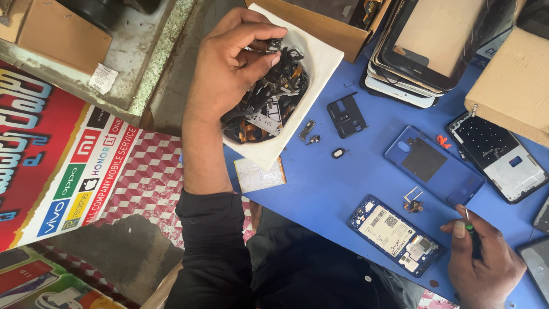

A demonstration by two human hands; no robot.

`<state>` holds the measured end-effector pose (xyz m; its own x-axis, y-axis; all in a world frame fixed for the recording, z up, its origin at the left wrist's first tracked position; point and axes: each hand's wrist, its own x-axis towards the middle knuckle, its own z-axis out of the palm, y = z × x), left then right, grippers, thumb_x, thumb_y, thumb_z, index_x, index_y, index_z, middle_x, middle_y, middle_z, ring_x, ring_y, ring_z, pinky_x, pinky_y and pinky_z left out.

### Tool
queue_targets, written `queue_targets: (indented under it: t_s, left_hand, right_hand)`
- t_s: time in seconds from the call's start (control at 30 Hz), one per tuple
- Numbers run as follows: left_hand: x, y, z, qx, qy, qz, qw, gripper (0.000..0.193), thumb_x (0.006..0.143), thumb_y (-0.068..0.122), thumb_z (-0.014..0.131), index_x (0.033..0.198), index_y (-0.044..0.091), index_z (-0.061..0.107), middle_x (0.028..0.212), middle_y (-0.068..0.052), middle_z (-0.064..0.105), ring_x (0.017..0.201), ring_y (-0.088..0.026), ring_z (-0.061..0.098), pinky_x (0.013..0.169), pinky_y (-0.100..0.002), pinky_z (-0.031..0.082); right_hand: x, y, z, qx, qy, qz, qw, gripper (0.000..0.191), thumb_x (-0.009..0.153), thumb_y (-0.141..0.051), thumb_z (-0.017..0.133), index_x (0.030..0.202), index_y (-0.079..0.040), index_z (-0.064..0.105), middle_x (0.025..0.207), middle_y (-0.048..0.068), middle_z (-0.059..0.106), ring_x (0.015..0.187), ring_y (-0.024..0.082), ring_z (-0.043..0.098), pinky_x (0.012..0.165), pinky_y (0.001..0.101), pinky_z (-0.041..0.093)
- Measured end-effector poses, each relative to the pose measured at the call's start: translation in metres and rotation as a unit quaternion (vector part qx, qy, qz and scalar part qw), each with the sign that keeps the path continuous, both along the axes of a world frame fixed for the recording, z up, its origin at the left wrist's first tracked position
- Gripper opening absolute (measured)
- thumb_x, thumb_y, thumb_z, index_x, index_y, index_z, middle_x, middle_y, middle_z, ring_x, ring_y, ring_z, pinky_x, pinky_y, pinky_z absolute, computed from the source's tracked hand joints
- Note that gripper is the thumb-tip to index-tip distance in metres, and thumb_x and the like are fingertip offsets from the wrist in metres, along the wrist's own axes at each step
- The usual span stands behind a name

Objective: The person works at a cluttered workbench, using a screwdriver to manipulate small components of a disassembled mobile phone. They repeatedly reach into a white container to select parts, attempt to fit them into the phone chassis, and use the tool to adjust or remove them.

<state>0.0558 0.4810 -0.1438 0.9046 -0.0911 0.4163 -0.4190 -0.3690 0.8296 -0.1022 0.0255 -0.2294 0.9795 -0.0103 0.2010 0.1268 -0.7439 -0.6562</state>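
My left hand (229,63) is raised over a white square dish (320,57) heaped with small black phone parts (269,109), and its fingertips pinch one small black part (273,45). My right hand (483,260) rests on the blue table (320,189) at the lower right, closed around a thin green-handled screwdriver (470,228). Just left of that hand lies an opened blue phone (394,234) with its board showing. A blue back cover (433,165) lies beyond it.
A stack of phone screens (417,51) and a cardboard box (514,86) stand at the far right. A phone frame (498,155), a black camera plate (346,116), small loose parts (309,133) and a SIM tray (413,200) lie around. The table edge runs along the left.
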Motion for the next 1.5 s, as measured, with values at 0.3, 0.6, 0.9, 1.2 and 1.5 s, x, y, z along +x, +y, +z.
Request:
queue_targets:
  t_s: [0.3,0.6,0.9,1.2,1.5]
  left_hand:
    - [0.000,0.000,0.000,-0.017,0.044,-0.012,0.999,0.047,0.093,-0.018,0.073,0.135,0.004,0.067,0.132,-0.003,0.057,0.115,-0.014,0.071,0.101,-0.027,0.060]
    - [0.000,-0.002,0.002,0.099,0.015,0.016,0.995,0.037,0.093,-0.011,0.076,0.127,0.002,0.069,0.126,-0.007,0.068,0.112,-0.018,0.074,0.095,-0.027,0.060]
    - [-0.005,-0.012,0.014,0.131,0.013,0.033,0.991,0.042,0.092,-0.010,0.075,0.131,0.004,0.065,0.126,-0.008,0.066,0.104,-0.019,0.076,0.091,-0.027,0.065]
    - [-0.025,-0.007,0.023,0.122,0.052,0.048,0.990,0.040,0.094,-0.012,0.069,0.131,0.003,0.065,0.128,-0.009,0.065,0.106,-0.019,0.074,0.090,-0.028,0.063]
    - [-0.038,-0.007,0.029,0.103,0.008,0.092,0.990,0.035,0.104,-0.018,0.046,0.129,-0.001,0.064,0.127,-0.012,0.071,0.112,-0.020,0.076,0.096,-0.028,0.060]
  right_hand:
    - [0.001,0.001,0.003,-0.017,-0.006,0.002,1.000,0.019,0.114,-0.010,0.065,0.126,0.004,0.068,0.088,0.008,0.075,0.085,0.012,0.074,0.080,0.0214,0.056]
    - [0.000,0.000,0.004,-0.032,0.007,-0.005,0.999,0.020,0.112,-0.011,0.065,0.125,0.004,0.069,0.087,0.008,0.075,0.084,0.012,0.074,0.079,0.0223,0.056]
    - [-0.001,-0.001,0.003,-0.009,-0.005,0.001,1.000,0.019,0.114,-0.012,0.069,0.125,0.004,0.069,0.089,0.008,0.075,0.085,0.012,0.074,0.080,0.0234,0.056]
    - [-0.003,-0.007,-0.001,-0.003,-0.029,0.029,0.999,0.020,0.111,-0.011,0.070,0.128,0.000,0.070,0.093,0.008,0.075,0.086,0.013,0.074,0.078,0.0218,0.056]
    - [-0.001,-0.001,0.007,-0.010,-0.053,0.046,0.997,0.021,0.109,-0.008,0.072,0.129,-0.001,0.070,0.093,0.011,0.075,0.082,0.014,0.074,0.072,0.0229,0.056]
